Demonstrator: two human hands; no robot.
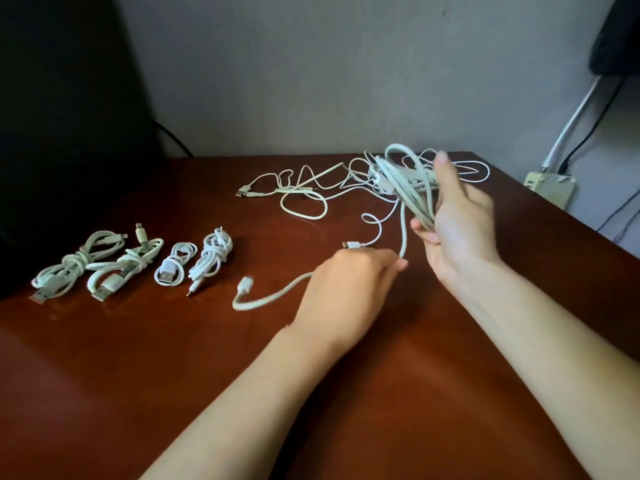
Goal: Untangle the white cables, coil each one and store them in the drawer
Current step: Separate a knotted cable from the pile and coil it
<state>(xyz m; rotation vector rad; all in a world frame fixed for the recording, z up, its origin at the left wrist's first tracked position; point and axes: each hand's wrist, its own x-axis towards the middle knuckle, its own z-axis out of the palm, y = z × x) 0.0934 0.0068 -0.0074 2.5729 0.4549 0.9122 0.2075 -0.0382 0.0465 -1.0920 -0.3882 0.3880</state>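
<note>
Right hand [457, 223]: raised over the right part of the surface [173, 375], palm toward the camera, fingers and thumb curled round a half-wound coil [405, 181]. The loops stand up out of the grip, probably to keep them off the surface and clear of the loose mess behind.

Left hand [349, 282]: low, near centre, knuckles up, fingertips pinched together on the white cable [402, 237] where it drops from the coil. The run passes under the palm, and its tail end with the plug [246, 284] trails out to the left. This looks like a feeding grip, giving tension and guidance for the next loop.

Tangle [304, 188]: remaining white cables lie looped over one another at the far centre. Some strands run right, behind the held coil; I cannot tell whether they touch it. A second loose plug [349, 244] lies just beyond the left hand.

Finished bundles: four in a row at the left, [74, 265], [128, 265], [175, 263] and [213, 258]. Each is wrapped on itself and set well apart from the tangle, so they appear to be staged for storing.

Drawer: not in view.

Judgement: the task is mid-way. The current step is winding the held cable.
</note>
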